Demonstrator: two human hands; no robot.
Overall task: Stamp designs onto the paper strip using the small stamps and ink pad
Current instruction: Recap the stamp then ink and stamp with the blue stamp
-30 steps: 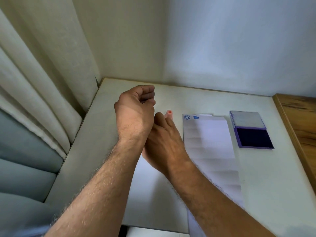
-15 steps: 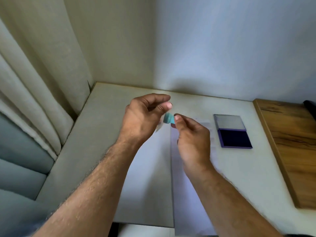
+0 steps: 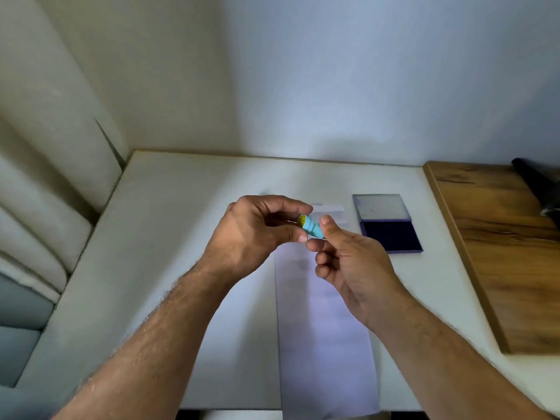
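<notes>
Both hands are raised above the worktop, meeting over the far part of the paper strip. The right hand (image 3: 351, 262) pinches a small turquoise stamp (image 3: 312, 228) between thumb and forefinger, its other fingers curled in toward the palm. The left hand (image 3: 254, 237) has its fingers curled around the stamp's other end, thumb and fingertips closing on it or on something small just beside it; the blur makes it hard to tell exactly what it grips. The stamp lies tilted, with a yellowish round face turned up and to the left, toward the left hand. Beneath the hands, the long white paper strip (image 3: 324, 328) lies flat on the worktop (image 3: 181, 237) and runs from near the far middle down to the near edge, where it hangs over slightly. Its far end shows just past the fingertips. To the right of the strip, just beside its far end, sits the open ink pad (image 3: 389, 234): a dark blue inked surface in a purple case, with the pale lid folded back away from the person. Farther right a wooden board (image 3: 497, 253) lies along the worktop's edge. A pale curtain (image 3: 45, 177) hangs at the left, and a plain wall (image 3: 303, 86) rises behind.
</notes>
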